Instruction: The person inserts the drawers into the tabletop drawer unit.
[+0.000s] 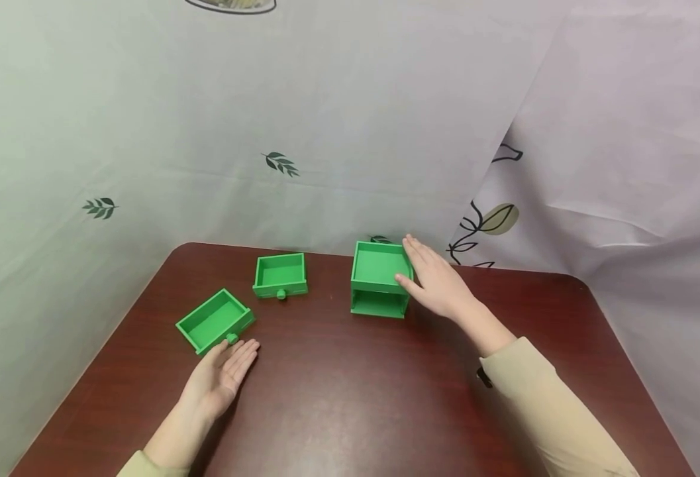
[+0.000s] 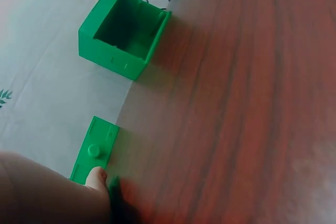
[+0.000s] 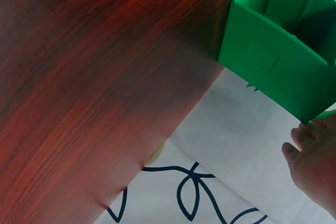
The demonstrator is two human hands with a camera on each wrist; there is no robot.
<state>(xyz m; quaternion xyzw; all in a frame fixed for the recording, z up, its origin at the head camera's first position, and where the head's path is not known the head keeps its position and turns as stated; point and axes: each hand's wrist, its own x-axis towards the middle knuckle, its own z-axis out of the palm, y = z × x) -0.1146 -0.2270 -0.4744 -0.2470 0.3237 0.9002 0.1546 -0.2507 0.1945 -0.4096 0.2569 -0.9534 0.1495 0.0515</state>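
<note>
A small green cabinet (image 1: 379, 264) stands near the back edge of the table, with a recessed top and a dark hollow opening in its front. My right hand (image 1: 436, 278) lies against its right side and top edge, fingers straight. To the left, a green drawer (image 1: 209, 323) sits at an angle, its round knob (image 1: 232, 338) facing me. My left hand (image 1: 221, 381) is at that knob, palm turned up and fingers extended. A second green drawer (image 1: 281, 273) rests behind it, knob to the front. In the left wrist view, the thumb overlaps a drawer front (image 2: 97, 135).
The dark red-brown wooden table (image 1: 350, 397) has rounded back corners. Behind and beside it hangs a pale cloth (image 1: 355, 119) printed with leaves. A small black object (image 1: 484, 377) shows by the right sleeve.
</note>
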